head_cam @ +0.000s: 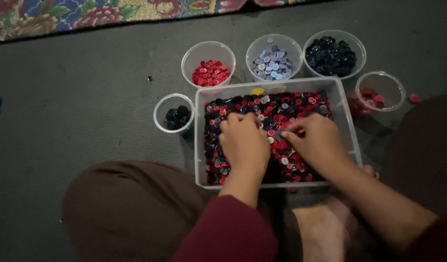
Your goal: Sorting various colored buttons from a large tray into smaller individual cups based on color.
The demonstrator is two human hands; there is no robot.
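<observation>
A clear plastic tub (200,145) sits on the dark floor in front of me, filled with mixed red, dark blue and pale buttons (291,104). Both hands are inside it, resting on the pile. My left hand (244,140) lies palm down with fingers curled over the buttons at the middle left. My right hand (318,141) lies just right of it, fingertips pointing left and pinched together over the buttons; whether a button is between them is too small to tell.
Clear cups stand around the tub: red buttons (210,73), pale lilac buttons (273,64), dark navy buttons (331,56), a few pink ones (374,97), black ones (177,116). My brown-clad knee (131,208) is near left; patterned rug (63,14) at the back.
</observation>
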